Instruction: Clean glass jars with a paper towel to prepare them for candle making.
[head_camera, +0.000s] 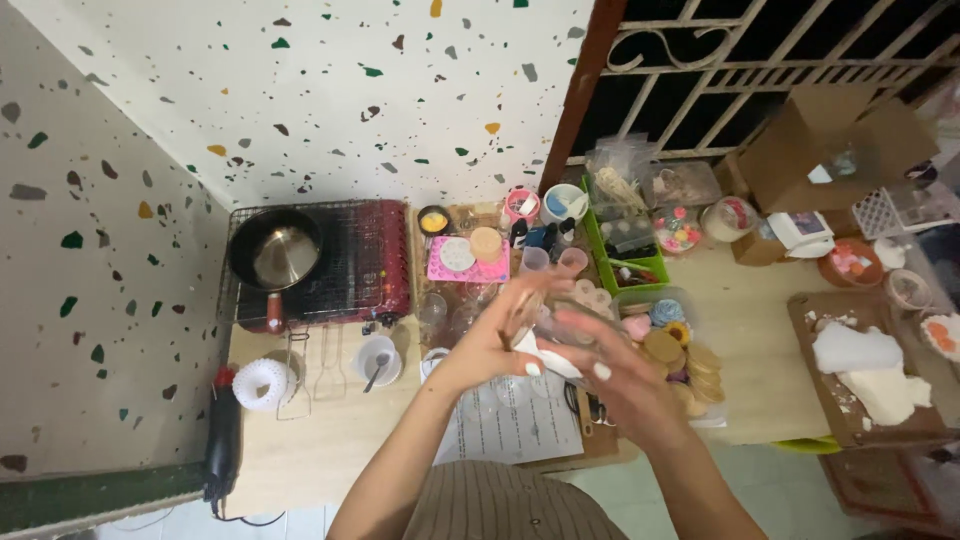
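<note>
My two hands are raised together over the middle of the light wooden table (330, 440). My left hand (495, 335) and my right hand (610, 375) both pinch a small white tissue or paper piece (548, 358) between them, and a clear plastic cup (530, 310) seems to sit between the fingers, blurred. Under the hands lies a printed paper sheet (510, 425).
A black pan (277, 250) sits on a red portable stove (375, 262) at the left. A white cup with a spoon (378, 362), a pink mould (465, 262), a green tray (625, 255), round coloured soaps (675, 350), a cardboard box (820, 140) and a board with white chunks (865, 375) crowd the table.
</note>
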